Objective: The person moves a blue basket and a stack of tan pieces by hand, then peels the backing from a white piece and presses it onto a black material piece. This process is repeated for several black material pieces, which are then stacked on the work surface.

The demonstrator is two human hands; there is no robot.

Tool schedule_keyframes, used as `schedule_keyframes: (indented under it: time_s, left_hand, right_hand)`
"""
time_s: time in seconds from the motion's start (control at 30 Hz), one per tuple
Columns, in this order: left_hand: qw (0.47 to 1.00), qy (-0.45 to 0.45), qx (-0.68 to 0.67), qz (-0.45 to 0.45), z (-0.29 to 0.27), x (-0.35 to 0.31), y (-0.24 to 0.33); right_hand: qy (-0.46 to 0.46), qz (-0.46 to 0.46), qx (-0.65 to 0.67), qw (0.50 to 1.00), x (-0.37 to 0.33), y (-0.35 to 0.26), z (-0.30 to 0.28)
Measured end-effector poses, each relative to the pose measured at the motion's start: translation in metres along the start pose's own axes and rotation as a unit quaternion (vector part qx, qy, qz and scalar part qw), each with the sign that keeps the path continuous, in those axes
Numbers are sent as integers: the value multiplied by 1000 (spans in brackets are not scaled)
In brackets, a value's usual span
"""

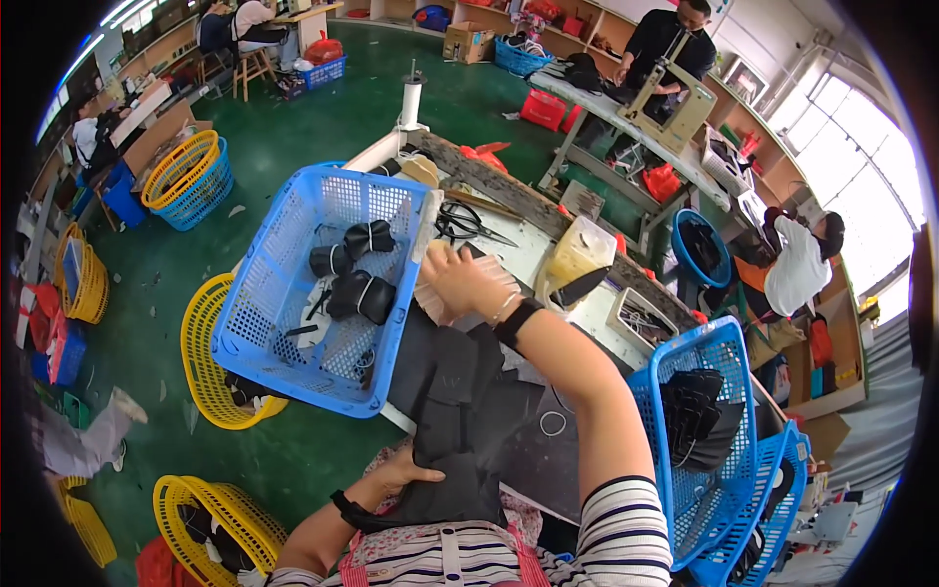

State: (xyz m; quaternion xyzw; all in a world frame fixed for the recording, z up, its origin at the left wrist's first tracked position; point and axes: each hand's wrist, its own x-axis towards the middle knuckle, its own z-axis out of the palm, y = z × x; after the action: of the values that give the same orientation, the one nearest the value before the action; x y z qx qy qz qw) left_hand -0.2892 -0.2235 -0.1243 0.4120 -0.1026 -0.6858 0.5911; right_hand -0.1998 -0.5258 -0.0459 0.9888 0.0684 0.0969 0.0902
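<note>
My left hand (pixel 399 472) is closed on the near end of a stack of black fabric pieces (pixel 452 416), thumb on top. The stack lies against my front and reaches up to the bench. My right hand (pixel 468 282) is stretched across to the bench beside the blue basket's rim, its fingers bent over a pale ribbed piece (pixel 436 301); part of that piece is hidden beneath the palm. Black-handled scissors (pixel 465 225) lie just beyond this hand. The blue basket (pixel 256 284) at the left holds several tied black bundles (pixel 362 293).
A yellowish plastic container (pixel 583 252), a white tray (pixel 641 321) and a thread cone (pixel 412 100) stand on the bench. Blue baskets (pixel 704 489) crowd the right; yellow baskets (pixel 201 382) stand at the left. Across the aisle a person works at a sewing machine (pixel 675 103).
</note>
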Motion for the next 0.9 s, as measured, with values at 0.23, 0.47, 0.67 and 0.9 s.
schedule_keyframes:
  time_s: [0.23, 0.47, 0.67, 0.9]
  left_hand:
    - [999, 10, -25, -43, -9, 5, -4]
    - [990, -17, -138, -33, -13, 11, -2]
    - [999, -5, 35, -18, 26, 16, 11]
    - [996, 1, -85, 22, 57, 40, 0]
  right_hand:
    - [-82, 12, 41, 996, -13, 4, 29]
    - [268, 319, 364, 833, -117, 7, -121]
    - [343, 404, 287, 798, -244, -71, -146]
    - [379, 443, 298, 756, -300, -122, -160]
